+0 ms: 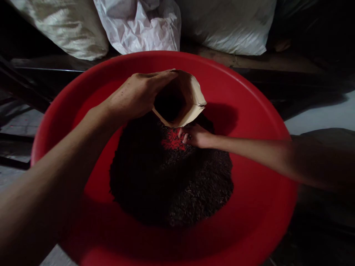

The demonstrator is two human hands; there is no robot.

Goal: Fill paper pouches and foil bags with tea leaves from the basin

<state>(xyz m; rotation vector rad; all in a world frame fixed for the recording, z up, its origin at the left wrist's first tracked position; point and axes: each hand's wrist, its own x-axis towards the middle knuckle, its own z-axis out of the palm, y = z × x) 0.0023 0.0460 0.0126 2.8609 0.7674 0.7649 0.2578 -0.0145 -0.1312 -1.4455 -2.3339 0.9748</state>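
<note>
A large red basin (pixel 257 147) holds a heap of dark, loose, leaf-like material (pixel 199 192). Above the heap, a pale paper bag (pixel 194 99) has its open mouth facing me; its inside is dark. My left hand (pixel 138 92) grips the bag's left side, thumb or finger along the upper rim. Just below the bag's lower right edge is my right hand (pixel 196 136), low over the heap with its fingers curled; dark bits cling to them, and what they hold, if anything, is too small to name. Red basin floor shows beside those fingers.
Behind the basin, a cream sack (pixel 72 29), a crumpled white plastic bag (pixel 144 26) and another pale sack (pixel 233 26) rest on a dark ledge (pixel 255 62). Dark bars stand at the left edge. Dark fabric is at the right.
</note>
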